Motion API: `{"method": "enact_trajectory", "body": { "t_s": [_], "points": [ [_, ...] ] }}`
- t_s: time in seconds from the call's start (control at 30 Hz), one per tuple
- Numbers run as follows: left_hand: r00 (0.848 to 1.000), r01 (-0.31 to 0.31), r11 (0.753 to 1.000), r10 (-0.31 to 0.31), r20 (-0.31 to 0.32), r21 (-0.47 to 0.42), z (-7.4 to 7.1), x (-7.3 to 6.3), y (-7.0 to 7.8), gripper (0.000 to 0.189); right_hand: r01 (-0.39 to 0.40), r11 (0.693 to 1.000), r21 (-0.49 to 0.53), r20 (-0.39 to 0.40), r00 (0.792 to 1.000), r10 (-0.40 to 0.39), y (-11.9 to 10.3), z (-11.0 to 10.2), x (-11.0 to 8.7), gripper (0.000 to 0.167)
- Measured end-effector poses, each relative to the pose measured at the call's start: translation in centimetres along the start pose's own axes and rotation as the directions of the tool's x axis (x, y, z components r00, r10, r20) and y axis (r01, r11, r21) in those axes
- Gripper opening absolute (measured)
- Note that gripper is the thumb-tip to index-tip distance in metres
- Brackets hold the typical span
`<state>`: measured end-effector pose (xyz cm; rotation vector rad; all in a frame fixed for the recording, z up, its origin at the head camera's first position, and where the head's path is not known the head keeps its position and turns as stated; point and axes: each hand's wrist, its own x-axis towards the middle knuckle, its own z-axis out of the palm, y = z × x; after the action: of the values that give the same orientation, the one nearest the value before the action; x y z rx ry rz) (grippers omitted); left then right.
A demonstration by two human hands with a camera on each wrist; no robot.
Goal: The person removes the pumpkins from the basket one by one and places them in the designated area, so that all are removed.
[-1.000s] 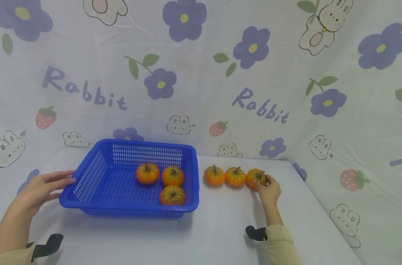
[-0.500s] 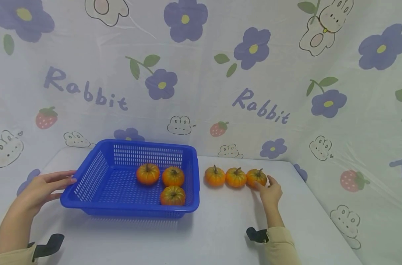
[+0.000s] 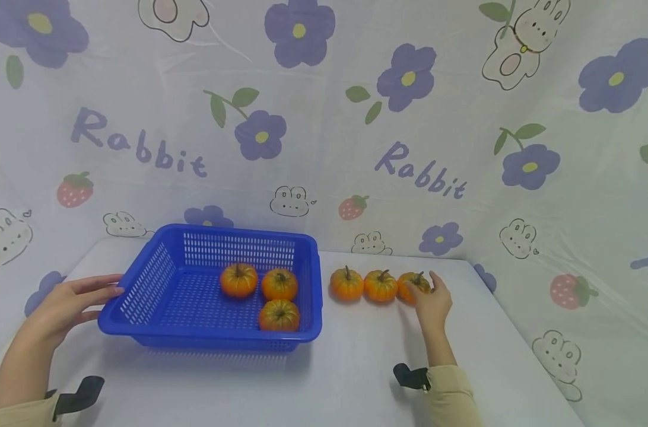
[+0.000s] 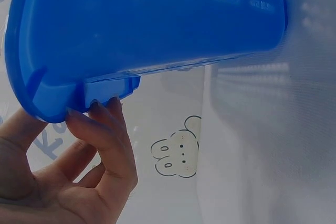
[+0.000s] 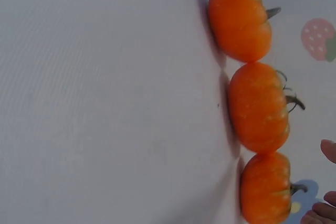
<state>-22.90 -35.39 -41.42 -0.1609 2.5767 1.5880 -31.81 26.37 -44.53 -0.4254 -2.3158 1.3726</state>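
My left hand (image 3: 70, 302) holds the left end of a blue plastic basket (image 3: 206, 335), with its fingertips curled against the rim in the left wrist view. Three small orange pumpkins lie in the basket, one of them a front pumpkin (image 3: 279, 316). To the right, three more stand in a row on the table: a left one (image 3: 346, 286), a middle one (image 3: 380, 287) and a right one (image 3: 407, 280). Over this right pumpkin hovers my right hand (image 3: 435, 299), thumb and fingers spread. In the right wrist view its fingers (image 5: 324, 211) appear beside the stem, apart from the pumpkin.
A white table (image 3: 356, 367) carries everything. Behind and to the right hangs a white cloth (image 3: 324, 107) printed with flowers and rabbits. Black straps with camera mounts (image 3: 83, 394) sit on both sleeves.
My right hand has risen slightly at the right pumpkin, its fingers lifting and parting from it. The left hand, basket and pumpkins stay in place.
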Motion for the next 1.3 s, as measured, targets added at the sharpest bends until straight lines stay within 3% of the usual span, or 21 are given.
{"method": "enact_trajectory", "body": {
  "t_s": [0.3, 0.67, 0.93, 1.3],
  "points": [
    [1.000, 0.014, 0.999, -0.014, -0.010, 0.035, 0.0, 0.0, 0.1, 0.078, 0.027, 0.999, 0.029, 0.044, 0.999, -0.029, -2.8, 0.9, -1.0, 0.069],
    [1.000, 0.006, 1.000, -0.006, 0.008, 0.002, -0.1, 0.1, 0.0, 0.072, 0.095, 0.995, 0.019, 0.108, 0.989, -0.097, -5.5, 1.9, -2.3, 0.070],
    [1.000, -0.001, 1.000, 0.001, 0.013, 0.003, -0.3, 0.1, -0.3, 0.071, 0.073, 0.990, 0.122, 0.237, 0.966, -0.100, -7.7, 3.3, -3.5, 0.071],
    [1.000, 0.003, 1.000, -0.002, 0.016, -0.031, -0.2, 0.1, -0.1, 0.066, 0.136, 0.984, 0.115, 0.299, 0.940, -0.165, -9.8, 4.9, -5.3, 0.067]
  ]
}}
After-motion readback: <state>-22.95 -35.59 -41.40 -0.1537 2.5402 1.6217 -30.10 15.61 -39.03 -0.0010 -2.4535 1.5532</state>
